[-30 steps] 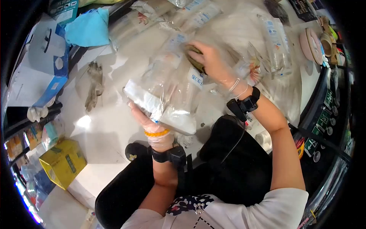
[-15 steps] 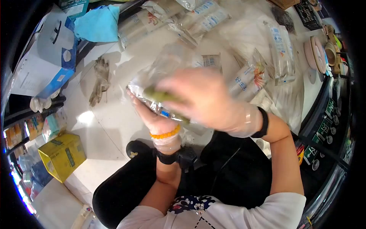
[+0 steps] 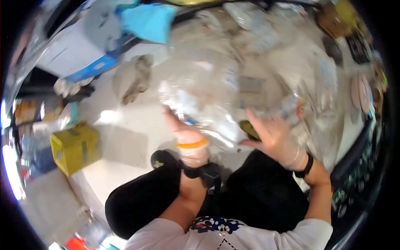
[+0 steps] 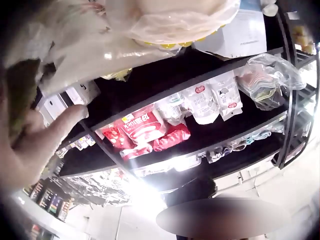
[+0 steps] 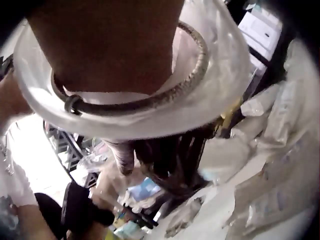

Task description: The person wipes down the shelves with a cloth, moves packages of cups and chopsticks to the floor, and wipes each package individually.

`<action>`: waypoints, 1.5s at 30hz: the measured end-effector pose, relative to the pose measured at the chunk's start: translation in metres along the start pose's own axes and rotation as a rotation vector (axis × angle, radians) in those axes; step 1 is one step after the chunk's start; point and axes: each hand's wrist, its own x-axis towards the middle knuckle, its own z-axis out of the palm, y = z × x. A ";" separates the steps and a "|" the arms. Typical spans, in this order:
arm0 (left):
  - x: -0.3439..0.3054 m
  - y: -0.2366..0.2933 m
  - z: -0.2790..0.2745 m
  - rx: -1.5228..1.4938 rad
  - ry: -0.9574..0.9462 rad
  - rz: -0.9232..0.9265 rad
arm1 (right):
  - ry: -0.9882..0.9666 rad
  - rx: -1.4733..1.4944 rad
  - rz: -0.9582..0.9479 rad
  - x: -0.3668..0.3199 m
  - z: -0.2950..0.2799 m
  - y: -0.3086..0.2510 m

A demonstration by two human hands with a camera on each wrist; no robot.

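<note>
In the head view my left hand [image 3: 186, 132] holds the near left edge of a shiny clear plastic package [image 3: 200, 89], its other fingers hidden beneath. My right hand [image 3: 275, 135] is to the right of the package, with a dark green item [image 3: 250, 130] between its spread thumb and finger. The left wrist view catches a hand [image 4: 40, 142] beside that dark green item [image 4: 21, 90]. A dark, crumpled thing [image 5: 172, 162] hangs by a fingertip in the right wrist view. Motion blurs the package.
Several clear packages lie on the pale floor [image 3: 125, 156] at the back and right. A greyish crumpled glove [image 3: 139, 79] lies at the left, near a white-blue box [image 3: 79, 50] and a yellow box [image 3: 75, 148]. Shelves line both sides.
My right hand, with the green item, has moved off the package to the right. My left hand still supports the package. The head view has shifted, and the surroundings appear further right.
</note>
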 end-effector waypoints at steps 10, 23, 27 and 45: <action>-0.013 0.033 0.069 0.264 -0.262 0.397 | 0.508 0.373 0.380 0.033 -0.030 0.033; -0.026 0.078 0.032 1.017 -0.434 0.319 | 0.554 1.322 0.295 0.109 -0.013 0.054; -0.025 0.156 -0.002 0.584 -0.031 0.587 | 0.349 1.521 0.352 0.170 0.021 0.044; -0.022 0.544 -0.204 -0.099 0.482 1.185 | -0.239 1.666 0.786 0.152 0.121 0.001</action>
